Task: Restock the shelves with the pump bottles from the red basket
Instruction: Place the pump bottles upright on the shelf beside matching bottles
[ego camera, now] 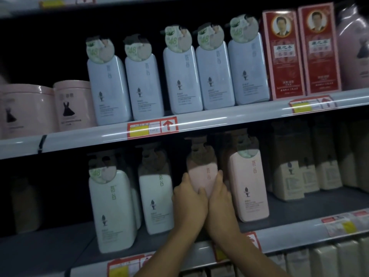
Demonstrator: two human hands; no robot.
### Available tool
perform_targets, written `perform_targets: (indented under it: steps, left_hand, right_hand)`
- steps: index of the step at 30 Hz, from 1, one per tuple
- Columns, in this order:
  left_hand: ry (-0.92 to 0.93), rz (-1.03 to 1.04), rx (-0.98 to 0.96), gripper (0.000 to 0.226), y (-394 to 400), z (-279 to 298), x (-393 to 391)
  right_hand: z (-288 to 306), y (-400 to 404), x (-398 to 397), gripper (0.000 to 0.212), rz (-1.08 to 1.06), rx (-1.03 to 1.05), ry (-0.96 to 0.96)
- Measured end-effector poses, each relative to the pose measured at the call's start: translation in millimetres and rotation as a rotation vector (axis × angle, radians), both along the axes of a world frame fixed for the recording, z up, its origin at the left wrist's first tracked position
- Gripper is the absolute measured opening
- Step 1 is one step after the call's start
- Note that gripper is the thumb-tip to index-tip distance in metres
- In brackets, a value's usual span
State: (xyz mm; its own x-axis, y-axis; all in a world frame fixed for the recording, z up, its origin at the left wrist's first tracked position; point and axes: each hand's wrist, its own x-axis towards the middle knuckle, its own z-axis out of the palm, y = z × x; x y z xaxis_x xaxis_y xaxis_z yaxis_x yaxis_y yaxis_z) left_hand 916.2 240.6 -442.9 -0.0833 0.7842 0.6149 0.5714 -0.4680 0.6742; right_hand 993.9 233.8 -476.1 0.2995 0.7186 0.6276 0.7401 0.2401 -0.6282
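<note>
A pink pump bottle stands upright, deep in the middle shelf, between a white pump bottle and a second pink pump bottle. My left hand grips its left side, thumb across the front. Along the bottle's right side lies my right hand, its fingers wrapped round it. Both forearms reach in over the shelf's front rail. The bottle's lower half is hidden behind my hands. The red basket is not in view.
Another white pump bottle stands at the front left of the middle shelf. The upper shelf carries several pale blue pump bottles, pink jars and two red boxes. Beige bottles fill the right side.
</note>
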Motion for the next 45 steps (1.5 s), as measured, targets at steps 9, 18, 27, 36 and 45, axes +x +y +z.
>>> perform_targets:
  steps: [9, 18, 27, 36, 45]
  left_hand:
    - [0.04, -0.132, -0.145, 0.058, -1, -11, -7]
    - [0.022, -0.204, -0.123, 0.046, -18, -33, -19]
    - [0.064, -0.338, -0.267, 0.05, -13, -40, -28]
    - [0.093, -0.338, -0.289, 0.05, 2, -38, -26]
    - [0.138, -0.354, -0.288, 0.049, 8, -41, -23]
  right_hand:
    - [-4, -1, 8, 0.098, 0.116, -0.128, -0.068]
    - [-22, -19, 5, 0.057, 0.03, 0.025, -0.384]
    - [-13, -18, 14, 0.059, 0.149, -0.304, -0.577]
    - [-7, -4, 24, 0.062, 0.292, -0.424, -0.417]
    - [-8, 10, 25, 0.078, 0.311, -0.554, -0.502]
